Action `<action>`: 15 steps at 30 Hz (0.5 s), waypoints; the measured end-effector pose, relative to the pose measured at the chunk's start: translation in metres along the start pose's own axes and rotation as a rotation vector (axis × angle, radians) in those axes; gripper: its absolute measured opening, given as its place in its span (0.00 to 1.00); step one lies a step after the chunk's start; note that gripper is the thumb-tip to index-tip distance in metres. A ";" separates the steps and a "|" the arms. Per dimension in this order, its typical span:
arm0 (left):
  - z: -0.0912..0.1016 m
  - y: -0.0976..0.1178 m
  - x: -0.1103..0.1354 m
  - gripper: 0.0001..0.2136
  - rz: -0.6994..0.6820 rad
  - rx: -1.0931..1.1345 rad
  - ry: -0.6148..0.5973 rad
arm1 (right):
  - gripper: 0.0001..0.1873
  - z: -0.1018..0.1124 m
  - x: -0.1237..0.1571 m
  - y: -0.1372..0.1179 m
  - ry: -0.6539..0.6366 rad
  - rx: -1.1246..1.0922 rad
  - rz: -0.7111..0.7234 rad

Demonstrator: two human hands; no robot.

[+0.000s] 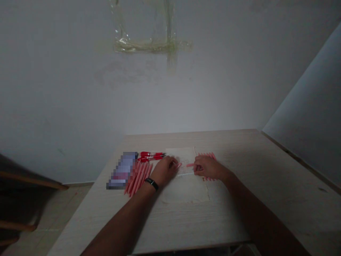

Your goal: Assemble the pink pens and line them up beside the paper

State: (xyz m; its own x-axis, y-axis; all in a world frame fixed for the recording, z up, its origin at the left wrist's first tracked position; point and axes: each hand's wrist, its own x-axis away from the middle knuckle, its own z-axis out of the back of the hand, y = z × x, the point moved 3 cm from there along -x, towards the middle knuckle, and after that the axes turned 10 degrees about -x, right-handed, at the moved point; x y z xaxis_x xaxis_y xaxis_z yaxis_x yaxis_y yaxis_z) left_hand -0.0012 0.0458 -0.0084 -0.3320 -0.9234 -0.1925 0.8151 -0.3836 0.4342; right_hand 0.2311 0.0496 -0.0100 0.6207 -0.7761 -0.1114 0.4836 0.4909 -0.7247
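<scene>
Between our left fingers (173, 160) we pinch a small pink piece (179, 165), between our right fingers (197, 168) a pink tube (190, 165); we seem to pair them, next needing careful alignment.

At lower center, one left hand (168, 167) and one right hand (206, 166) are each holding one pink stick (190, 165) over one pale sheet (183, 190) on one table (165, 227). One wristband (151, 184) is showing. Left of center, at least five pink pens (139, 180), at least two red pens (153, 156) and one pixelated rectangle (121, 174) are lying; right, at least five pink tips (207, 155) are showing.
</scene>
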 end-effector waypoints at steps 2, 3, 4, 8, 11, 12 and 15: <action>0.003 -0.005 -0.002 0.10 0.035 0.026 0.005 | 0.03 -0.001 0.000 0.004 -0.013 -0.006 -0.003; 0.005 -0.007 -0.003 0.09 0.050 0.036 0.010 | 0.03 -0.002 0.000 0.005 -0.021 -0.013 -0.003; 0.007 -0.008 -0.003 0.09 0.063 0.038 0.014 | 0.03 -0.003 0.000 0.007 -0.030 -0.020 -0.001; 0.009 -0.009 -0.003 0.10 0.075 0.020 0.001 | 0.03 -0.004 0.000 0.009 -0.048 -0.030 0.005; 0.004 -0.007 0.000 0.13 0.073 0.003 -0.043 | 0.04 -0.002 -0.001 0.005 -0.035 0.027 0.027; 0.002 -0.006 0.001 0.13 0.066 -0.005 -0.059 | 0.04 -0.002 -0.002 0.004 -0.031 0.051 0.033; -0.006 -0.004 0.002 0.13 0.012 -0.012 -0.095 | 0.05 -0.001 -0.002 0.000 -0.039 0.095 0.026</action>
State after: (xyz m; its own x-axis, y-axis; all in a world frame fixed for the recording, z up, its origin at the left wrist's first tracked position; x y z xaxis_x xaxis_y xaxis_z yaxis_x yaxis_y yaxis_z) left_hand -0.0024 0.0458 -0.0155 -0.3650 -0.9253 -0.1030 0.8248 -0.3727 0.4253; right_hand 0.2289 0.0509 -0.0107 0.6563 -0.7476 -0.1019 0.5220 0.5474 -0.6542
